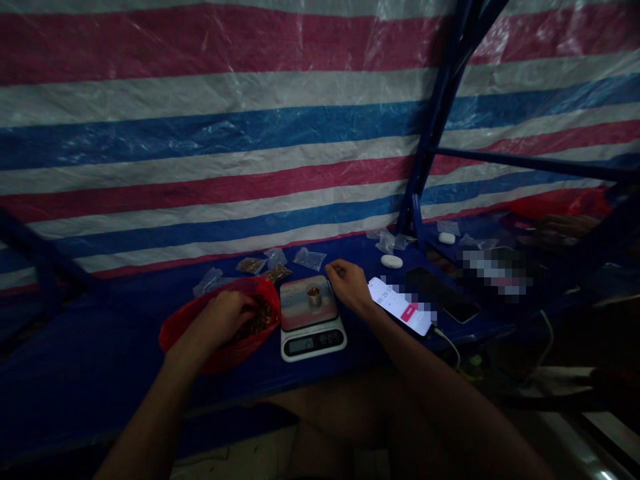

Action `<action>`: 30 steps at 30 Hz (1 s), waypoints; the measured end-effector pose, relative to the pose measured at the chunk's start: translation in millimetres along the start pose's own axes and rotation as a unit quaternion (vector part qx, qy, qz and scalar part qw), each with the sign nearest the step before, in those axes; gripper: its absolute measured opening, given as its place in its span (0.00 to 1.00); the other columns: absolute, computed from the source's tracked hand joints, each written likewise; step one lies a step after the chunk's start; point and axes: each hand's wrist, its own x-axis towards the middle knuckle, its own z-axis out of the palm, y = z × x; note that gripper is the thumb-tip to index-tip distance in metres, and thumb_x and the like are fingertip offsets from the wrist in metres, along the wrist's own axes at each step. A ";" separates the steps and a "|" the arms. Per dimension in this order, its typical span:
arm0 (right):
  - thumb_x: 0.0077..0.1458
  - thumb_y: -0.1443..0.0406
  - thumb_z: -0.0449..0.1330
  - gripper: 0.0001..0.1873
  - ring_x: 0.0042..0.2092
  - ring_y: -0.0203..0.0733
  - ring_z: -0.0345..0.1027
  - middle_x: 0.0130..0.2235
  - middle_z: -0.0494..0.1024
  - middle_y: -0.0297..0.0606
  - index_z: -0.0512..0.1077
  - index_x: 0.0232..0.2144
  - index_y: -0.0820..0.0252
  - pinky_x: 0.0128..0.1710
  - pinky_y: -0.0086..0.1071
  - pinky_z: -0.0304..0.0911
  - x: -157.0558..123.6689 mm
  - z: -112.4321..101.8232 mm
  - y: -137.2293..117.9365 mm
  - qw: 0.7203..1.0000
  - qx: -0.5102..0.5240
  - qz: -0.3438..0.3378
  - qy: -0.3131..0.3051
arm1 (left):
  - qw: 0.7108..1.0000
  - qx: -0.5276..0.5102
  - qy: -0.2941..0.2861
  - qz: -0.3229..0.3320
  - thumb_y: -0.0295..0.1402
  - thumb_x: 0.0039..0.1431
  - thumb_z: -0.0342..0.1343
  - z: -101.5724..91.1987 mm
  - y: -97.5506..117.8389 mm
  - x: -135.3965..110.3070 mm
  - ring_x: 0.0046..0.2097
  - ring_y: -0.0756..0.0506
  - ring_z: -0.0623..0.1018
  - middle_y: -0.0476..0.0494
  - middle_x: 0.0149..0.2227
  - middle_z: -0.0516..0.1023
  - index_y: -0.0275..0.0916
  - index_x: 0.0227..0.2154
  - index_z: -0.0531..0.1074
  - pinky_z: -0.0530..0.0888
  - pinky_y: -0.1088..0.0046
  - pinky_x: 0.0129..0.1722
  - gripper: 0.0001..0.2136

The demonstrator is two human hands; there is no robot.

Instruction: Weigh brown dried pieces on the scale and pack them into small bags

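My left hand (227, 317) reaches into a red plastic bag (175, 327) of small brown, brassy pieces (257, 323). Its fingers bend down among them and their tips are hidden, so I cannot tell whether they grip any. Right of the bag stands a white digital scale (290, 347) with a lit display. On its plate sits a small metal cup (314, 298) with brownish contents. My right hand (349, 285) is closed beside the scale's right edge, fingers curled; anything inside them is hidden.
Behind the scale lie filled clear packets (251, 265) and an empty-looking clear bag (310, 258). A lit phone (400, 307) with a cable, a white case (391, 261) and a dark phone (463, 312) lie right. A blue post (425, 147) rises beyond. Another person's hand (565, 228) shows far right.
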 end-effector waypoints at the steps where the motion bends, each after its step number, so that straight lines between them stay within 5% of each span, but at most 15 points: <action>1: 0.62 0.56 0.57 0.16 0.32 0.41 0.74 0.30 0.82 0.37 0.79 0.32 0.59 0.32 0.29 0.61 -0.1 -0.8 -0.1 1.000 0.004 0.000 0.001 | 1.000 0.010 0.005 -0.004 0.34 0.60 0.54 -4.4 2.2 -2.2 0.45 0.39 0.83 0.39 0.44 0.86 0.42 0.39 0.84 0.74 0.68 0.47 0.13; 10: 0.61 0.52 0.58 0.19 0.28 0.40 0.70 0.26 0.78 0.35 0.77 0.30 0.60 0.29 0.30 0.58 -2.2 -7.7 -7.9 0.998 0.054 -0.004 0.008 | 0.998 -0.023 0.025 0.054 0.37 0.60 0.55 -43.8 33.5 -26.2 0.45 0.40 0.83 0.43 0.46 0.86 0.42 0.41 0.84 0.76 0.65 0.46 0.14; 16: 0.61 0.52 0.59 0.18 0.28 0.40 0.70 0.26 0.78 0.35 0.77 0.30 0.61 0.28 0.31 0.58 -1.2 -11.7 -9.5 0.998 0.068 -0.002 0.011 | 0.990 -0.053 0.046 0.126 0.35 0.61 0.58 -54.8 82.6 -9.0 0.45 0.43 0.82 0.46 0.46 0.85 0.43 0.43 0.83 0.76 0.69 0.47 0.11; 21: 0.61 0.52 0.59 0.19 0.28 0.41 0.69 0.26 0.78 0.36 0.76 0.29 0.61 0.28 0.31 0.58 -2.9 -17.3 -13.9 0.998 0.062 0.009 0.019 | 0.985 -0.017 0.029 0.168 0.31 0.62 0.59 -41.7 115.1 36.7 0.43 0.44 0.83 0.46 0.42 0.86 0.43 0.42 0.84 0.74 0.72 0.44 0.10; 25: 0.61 0.53 0.59 0.19 0.29 0.41 0.70 0.27 0.79 0.37 0.77 0.30 0.62 0.30 0.31 0.59 -5.7 -21.3 -15.6 0.998 0.055 0.001 0.021 | 0.987 0.015 -0.005 0.162 0.28 0.59 0.59 -24.2 115.3 62.4 0.41 0.43 0.84 0.45 0.39 0.87 0.43 0.40 0.85 0.73 0.72 0.40 0.10; 30: 0.61 0.53 0.59 0.18 0.29 0.40 0.70 0.27 0.78 0.36 0.76 0.30 0.62 0.29 0.31 0.59 -7.0 -22.0 -11.1 0.998 0.066 0.000 0.015 | 0.984 0.006 -0.023 0.174 0.26 0.58 0.58 -17.5 111.5 66.4 0.43 0.43 0.84 0.45 0.40 0.87 0.43 0.39 0.84 0.73 0.73 0.43 0.12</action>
